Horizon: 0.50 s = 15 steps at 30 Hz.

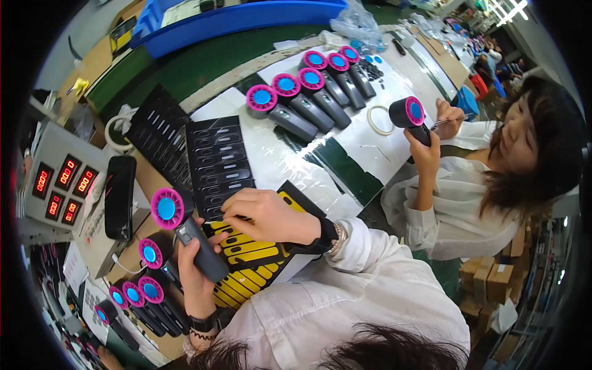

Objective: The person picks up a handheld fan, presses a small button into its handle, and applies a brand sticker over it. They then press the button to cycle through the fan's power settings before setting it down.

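My left hand (196,271) is wrapped round the dark grey handle of a handheld fan (206,254) with a pink ring and a blue centre. The fan is tilted, its head up and to the left. My right hand (265,216) hovers over the sheets, fingers curled together; whatever they pinch is hidden. Below that hand lies a sheet of yellow strips (246,259). A black sheet with rows of cut-out shapes (219,154) lies just beyond, and another black sheet (157,129) rests to its left.
Several similar fans (311,102) lie on the white table beyond, and more fans (148,296) lie at left. A meter box with red digits (65,179) and a black phone (120,197) stand left. At right a co-worker (456,185) holds another fan (410,117). A blue tray (246,18) is at the back.
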{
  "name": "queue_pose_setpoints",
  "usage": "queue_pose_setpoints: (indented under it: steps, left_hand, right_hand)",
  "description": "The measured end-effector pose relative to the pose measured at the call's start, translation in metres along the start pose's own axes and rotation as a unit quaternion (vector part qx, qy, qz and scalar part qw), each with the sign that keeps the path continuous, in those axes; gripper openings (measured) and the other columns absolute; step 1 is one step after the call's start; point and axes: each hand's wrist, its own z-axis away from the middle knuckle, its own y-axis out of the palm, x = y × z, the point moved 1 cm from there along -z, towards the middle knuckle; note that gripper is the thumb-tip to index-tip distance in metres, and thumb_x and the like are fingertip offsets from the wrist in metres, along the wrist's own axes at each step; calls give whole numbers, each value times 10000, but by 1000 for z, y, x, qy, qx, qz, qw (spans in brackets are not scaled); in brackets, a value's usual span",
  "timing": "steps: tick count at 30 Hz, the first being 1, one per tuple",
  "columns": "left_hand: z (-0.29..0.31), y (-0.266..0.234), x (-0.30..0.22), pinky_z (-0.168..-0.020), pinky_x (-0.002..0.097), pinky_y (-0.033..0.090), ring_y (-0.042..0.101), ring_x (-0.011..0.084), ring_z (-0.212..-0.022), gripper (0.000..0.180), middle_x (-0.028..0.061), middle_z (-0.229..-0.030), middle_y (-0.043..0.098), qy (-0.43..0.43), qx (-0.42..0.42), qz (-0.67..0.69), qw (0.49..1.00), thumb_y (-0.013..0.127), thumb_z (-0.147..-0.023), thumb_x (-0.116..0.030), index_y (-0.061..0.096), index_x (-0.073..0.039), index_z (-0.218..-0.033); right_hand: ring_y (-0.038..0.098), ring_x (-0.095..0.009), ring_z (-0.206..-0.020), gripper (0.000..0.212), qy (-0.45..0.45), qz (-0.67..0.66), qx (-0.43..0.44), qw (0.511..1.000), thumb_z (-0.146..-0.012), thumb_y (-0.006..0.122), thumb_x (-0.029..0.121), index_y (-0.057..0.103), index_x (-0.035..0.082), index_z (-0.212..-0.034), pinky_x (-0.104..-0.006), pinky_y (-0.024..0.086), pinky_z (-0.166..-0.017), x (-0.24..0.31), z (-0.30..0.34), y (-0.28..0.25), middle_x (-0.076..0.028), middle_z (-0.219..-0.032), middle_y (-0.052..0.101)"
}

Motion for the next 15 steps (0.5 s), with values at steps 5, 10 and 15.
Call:
queue_pose_setpoints:
  steps: [5, 10, 15]
  left_hand:
    - [5, 2, -5, -671, 259, 477, 608, 306, -929, 430, 118, -1100, 507, -14, 9, 13, 1000, 512, -826, -169, 390, -5, -1205]
    - [1, 1, -5, -675, 256, 476, 601, 304, -955, 400, 134, -1016, 543, -13, 0, 28, 1000, 507, -830, -144, 407, -7, -1193]
    - [3, 2, -6, -684, 252, 476, 597, 305, -979, 381, 126, -1020, 550, -25, 12, 40, 999, 520, -836, -128, 418, -12, -1184]
  right_hand:
    - [618, -235, -746, 73, 63, -33, 6, 997, -755, 638, 48, 615, 25, -820, -300, 489, -643, 4, -4, 0, -85, -832, 633]
    - [626, -228, -767, 85, 112, -79, 29, 990, -770, 634, 28, 619, 13, -852, -290, 490, -664, 3, -7, -3, -92, -849, 640]
    - [634, -218, -811, 119, 102, -83, 77, 988, -769, 628, 6, 619, 1, -888, -285, 497, -709, -5, -7, -7, -99, -893, 644]
